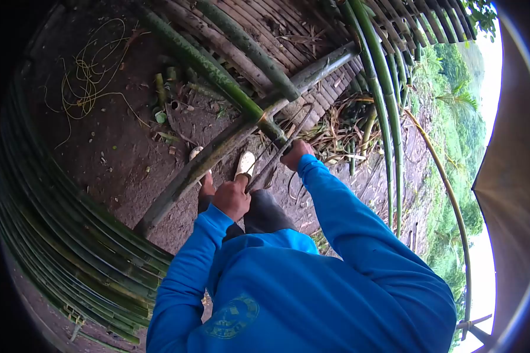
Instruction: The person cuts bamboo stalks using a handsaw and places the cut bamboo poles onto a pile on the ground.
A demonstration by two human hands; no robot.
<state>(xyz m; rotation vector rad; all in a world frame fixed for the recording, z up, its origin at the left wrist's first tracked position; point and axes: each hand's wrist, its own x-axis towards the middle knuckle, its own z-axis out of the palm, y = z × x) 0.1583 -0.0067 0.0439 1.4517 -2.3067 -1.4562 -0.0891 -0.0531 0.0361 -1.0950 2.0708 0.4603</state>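
Observation:
A green bamboo pole (235, 94) slants down from the upper left and rests across a weathered pole (189, 167). My right hand (297, 155) is closed around its lower end. A thin, long tool that looks like a saw (275, 157) crosses the bamboo beside that hand. My left hand (232, 199) is closed at the tool's near end, over my knees; its grip is mostly hidden by the fingers.
Split bamboo strips (70, 229) lie along the left. Yellow cord (88, 88) is tangled on the dirt at the upper left. A slatted bamboo platform (277, 35) is at the top. Tall green stems (388, 112) stand at the right, near dry leaf scraps (335, 132).

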